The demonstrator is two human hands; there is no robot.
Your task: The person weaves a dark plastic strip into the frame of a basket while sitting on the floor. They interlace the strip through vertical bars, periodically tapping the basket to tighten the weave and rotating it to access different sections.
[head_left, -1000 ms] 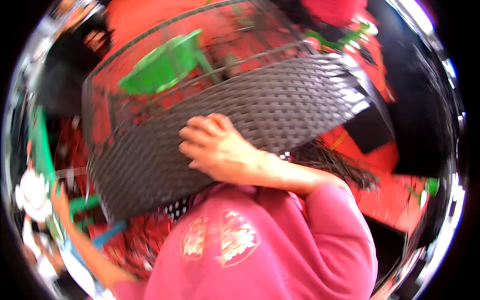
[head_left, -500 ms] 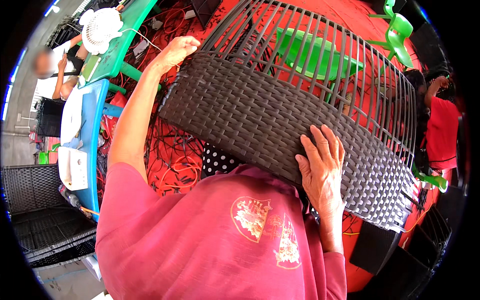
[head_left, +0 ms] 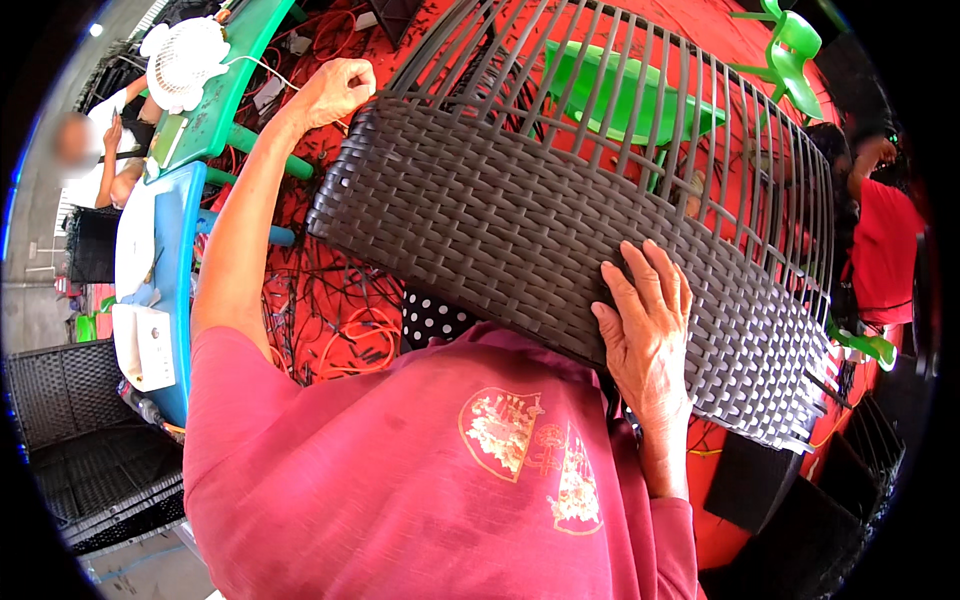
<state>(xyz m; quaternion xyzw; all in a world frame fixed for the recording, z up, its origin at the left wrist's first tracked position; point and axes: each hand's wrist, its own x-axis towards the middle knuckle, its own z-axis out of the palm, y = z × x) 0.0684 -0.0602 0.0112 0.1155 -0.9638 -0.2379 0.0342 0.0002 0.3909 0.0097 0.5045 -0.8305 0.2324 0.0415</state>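
Observation:
A dark brown wicker furniture piece [head_left: 470, 210] leans across my lap, its near part tightly woven and its far part only bare rods. My left hand [head_left: 338, 93] is closed just off its far left corner. The fingers are curled together, and whatever they may pinch is hidden. Flat on the weave near the close edge lies my right hand [head_left: 648, 325], open, fingers slightly apart. Bare parallel rods [head_left: 655, 90] curve upward beyond the woven band. Short strip ends stick out at the right edge of the weave.
Green plastic chairs [head_left: 792, 60] stand beyond the rods. At left are a green table [head_left: 225, 100] with a white fan [head_left: 183, 65] and a blue table [head_left: 185, 260]. Black strip scraps and an orange cord [head_left: 345, 355] litter the red floor. People sit at far left and right.
My left hand has moved slightly left and up, and its fingers have curled tighter. The wicker piece's left end sits slightly further left. My right hand stays on the weave.

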